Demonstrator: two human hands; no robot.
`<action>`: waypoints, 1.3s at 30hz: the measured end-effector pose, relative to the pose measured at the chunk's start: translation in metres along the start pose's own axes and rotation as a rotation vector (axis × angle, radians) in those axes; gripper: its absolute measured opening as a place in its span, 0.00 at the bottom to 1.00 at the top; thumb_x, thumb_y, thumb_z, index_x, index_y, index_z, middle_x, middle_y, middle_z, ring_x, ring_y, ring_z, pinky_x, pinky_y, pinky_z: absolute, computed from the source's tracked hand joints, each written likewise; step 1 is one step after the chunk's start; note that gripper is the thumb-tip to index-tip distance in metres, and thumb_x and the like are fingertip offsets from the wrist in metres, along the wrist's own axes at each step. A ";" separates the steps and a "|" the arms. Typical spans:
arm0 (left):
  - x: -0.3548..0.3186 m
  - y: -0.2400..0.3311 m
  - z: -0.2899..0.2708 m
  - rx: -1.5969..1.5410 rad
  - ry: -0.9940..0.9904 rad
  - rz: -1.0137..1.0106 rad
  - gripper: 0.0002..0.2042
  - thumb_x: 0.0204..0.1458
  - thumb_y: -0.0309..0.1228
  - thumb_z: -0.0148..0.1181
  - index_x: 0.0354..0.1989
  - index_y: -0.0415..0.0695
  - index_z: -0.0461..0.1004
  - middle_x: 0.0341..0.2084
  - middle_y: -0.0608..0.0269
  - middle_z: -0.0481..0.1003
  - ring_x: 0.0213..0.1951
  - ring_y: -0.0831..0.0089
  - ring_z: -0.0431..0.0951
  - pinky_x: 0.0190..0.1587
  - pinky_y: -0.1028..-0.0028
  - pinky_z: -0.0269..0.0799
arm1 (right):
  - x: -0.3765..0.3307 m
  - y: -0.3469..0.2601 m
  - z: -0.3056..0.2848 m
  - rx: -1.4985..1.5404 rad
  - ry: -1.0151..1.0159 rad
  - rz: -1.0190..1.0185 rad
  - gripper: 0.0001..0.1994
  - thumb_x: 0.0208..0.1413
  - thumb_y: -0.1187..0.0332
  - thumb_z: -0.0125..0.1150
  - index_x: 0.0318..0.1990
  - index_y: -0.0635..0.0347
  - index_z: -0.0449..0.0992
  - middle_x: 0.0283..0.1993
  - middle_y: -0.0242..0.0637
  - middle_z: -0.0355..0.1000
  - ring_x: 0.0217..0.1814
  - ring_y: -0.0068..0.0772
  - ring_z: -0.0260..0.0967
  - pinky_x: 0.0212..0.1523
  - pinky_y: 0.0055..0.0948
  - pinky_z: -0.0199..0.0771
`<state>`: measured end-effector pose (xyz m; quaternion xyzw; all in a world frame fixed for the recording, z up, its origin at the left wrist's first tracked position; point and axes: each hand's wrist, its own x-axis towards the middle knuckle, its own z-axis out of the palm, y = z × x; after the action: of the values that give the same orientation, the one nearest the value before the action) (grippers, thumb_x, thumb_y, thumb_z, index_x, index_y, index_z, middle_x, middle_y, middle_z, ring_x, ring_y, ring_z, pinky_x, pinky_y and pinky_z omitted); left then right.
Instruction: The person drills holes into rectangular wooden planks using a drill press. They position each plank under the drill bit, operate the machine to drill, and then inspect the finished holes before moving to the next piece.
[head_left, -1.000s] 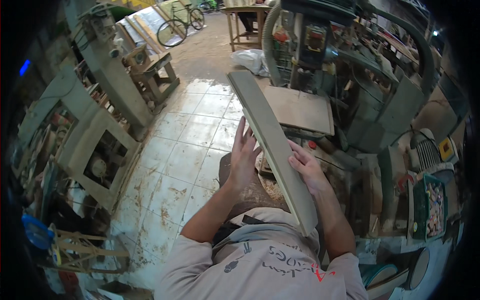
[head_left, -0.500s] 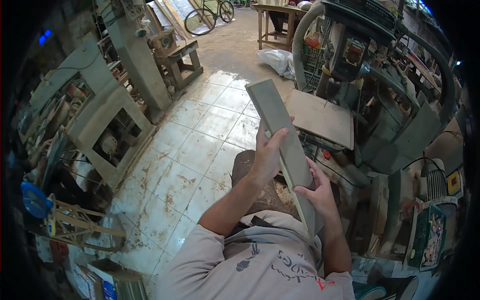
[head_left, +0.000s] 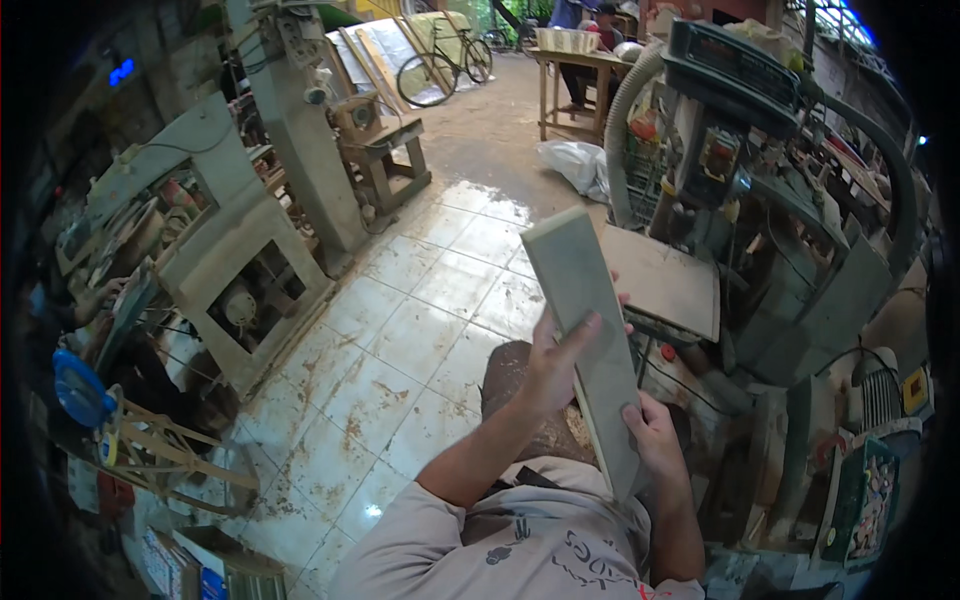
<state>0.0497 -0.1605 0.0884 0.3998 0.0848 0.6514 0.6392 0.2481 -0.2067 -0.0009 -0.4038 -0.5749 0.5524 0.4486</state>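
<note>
A long, flat grey-greenish board (head_left: 583,283), probably wood, tilts up in front of my body, its lower end close to my shirt. My left hand (head_left: 556,365) is wrapped round it near the middle, thumb across the face and fingertips showing past the right edge. Lower down, my right hand (head_left: 656,432) grips the right edge, its thumb on the face and its other fingers partly hidden. The board's underside is out of sight.
A drill press (head_left: 715,110) with a flat table (head_left: 662,280) stands ahead right. Dusty machine panels (head_left: 240,270) line the left. Tiled floor (head_left: 400,345) carries scattered sawdust. A green crate (head_left: 862,500) is at lower right. People sit or work at the far table and far left.
The view has tilted up, so the surroundings sit lower. The board and both hands appear lower and slightly further right. Both hands keep hold of the board.
</note>
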 end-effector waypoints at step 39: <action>0.040 0.024 -0.127 -0.626 -0.111 0.225 0.23 0.66 0.33 0.44 0.66 0.36 0.54 0.62 0.51 0.63 0.61 0.59 0.69 0.64 0.55 0.68 | -0.074 -0.066 0.045 -0.339 0.114 -0.047 0.15 0.57 0.71 0.64 0.50 0.68 0.74 0.31 0.45 0.78 0.33 0.24 0.77 0.33 0.25 0.74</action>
<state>-0.0434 -0.0772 0.0353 0.2257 -0.1991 0.6894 0.6589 0.2271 -0.2941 0.0603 -0.4908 -0.6427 0.4133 0.4186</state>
